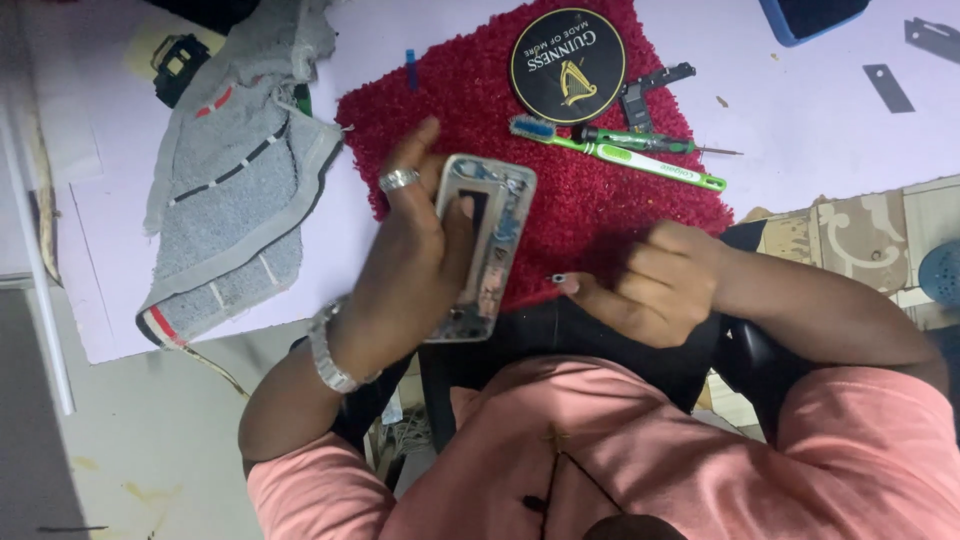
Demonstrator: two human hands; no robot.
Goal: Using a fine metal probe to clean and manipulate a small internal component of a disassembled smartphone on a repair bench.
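Left hand (405,255) grips the opened phone frame (484,245) upright, thumb pressed against its inner side, just above the near edge of the red mat (600,215). Right hand (655,285) pinches a tiny dark part (559,278) between its fingertips, just beside the frame. On the mat lie a green toothbrush (620,155), a screwdriver (645,140) and a round black coaster (567,65). A grey towel (235,180) lies to the left.

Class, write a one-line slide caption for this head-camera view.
Left hand holds a stripped phone frame over a red mat; right hand pinches a tiny part.
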